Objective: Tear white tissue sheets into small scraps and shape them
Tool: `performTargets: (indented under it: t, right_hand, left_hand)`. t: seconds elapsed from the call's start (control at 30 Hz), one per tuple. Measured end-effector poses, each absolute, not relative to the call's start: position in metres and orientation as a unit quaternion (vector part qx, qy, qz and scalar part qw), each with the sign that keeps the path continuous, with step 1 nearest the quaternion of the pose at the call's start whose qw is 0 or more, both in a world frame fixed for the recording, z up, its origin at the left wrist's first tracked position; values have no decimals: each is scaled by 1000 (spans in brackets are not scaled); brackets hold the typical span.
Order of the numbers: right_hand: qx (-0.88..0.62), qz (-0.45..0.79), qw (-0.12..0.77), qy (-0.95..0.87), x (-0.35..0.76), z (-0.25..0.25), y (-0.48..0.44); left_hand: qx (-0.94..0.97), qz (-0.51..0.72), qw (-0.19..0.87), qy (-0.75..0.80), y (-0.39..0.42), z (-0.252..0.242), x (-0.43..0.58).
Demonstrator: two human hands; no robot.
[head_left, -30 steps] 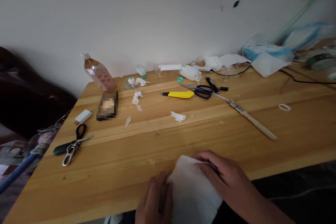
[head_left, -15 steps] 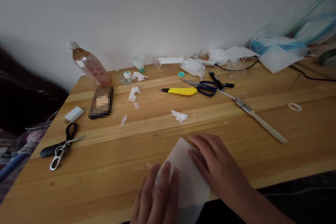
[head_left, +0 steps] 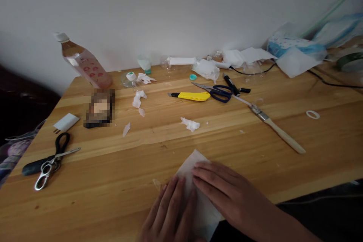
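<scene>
A thin white sheet, like paper or tissue, lies at the front edge of the wooden table and partly reaches over it. My left hand rests on its left side with the fingers stretched out. Across the right part of the sheet lies my right hand, its fingers straight and close together, pressed flat. Both hands cover much of the sheet, so its full outline is hidden. Beyond them is a torn white scrap. Left of the sheet's edge, a small clear piece touches the table.
Across the table lie a yellow utility knife, scissors, a brush, a white ring and a black marker. On the left are a bottle, a blurred-out phone, a charger and keys.
My right hand has moved left and flattened onto the sheet, near my left hand, whose fingers are now straighter. The camera view has turned slightly, shifting the table items left.
</scene>
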State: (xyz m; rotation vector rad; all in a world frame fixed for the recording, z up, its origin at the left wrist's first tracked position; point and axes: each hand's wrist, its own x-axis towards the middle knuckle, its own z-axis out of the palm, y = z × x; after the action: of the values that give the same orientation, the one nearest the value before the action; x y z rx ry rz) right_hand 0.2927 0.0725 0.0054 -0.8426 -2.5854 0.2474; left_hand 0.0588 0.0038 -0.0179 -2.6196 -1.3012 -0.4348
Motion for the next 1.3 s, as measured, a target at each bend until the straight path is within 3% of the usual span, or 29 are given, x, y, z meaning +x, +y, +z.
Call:
performTargets:
  t: [0.53, 0.73, 0.93, 1.3]
  right_hand:
    - [-301, 9, 182, -936, 319, 12, 55]
    - [-256, 34, 176, -950, 310, 14, 70]
    - [-232, 25, 150, -961, 309, 10, 77]
    - [-240, 17, 136, -961, 311, 10, 73]
  left_hand:
    - [-939, -83, 115, -315, 21, -2, 50]
    - [-936, -80, 126, -318, 23, 4, 53]
    - [-931, -110, 61, -341, 22, -1, 52]
    - [-934, -84, 118, -327, 20, -7, 47]
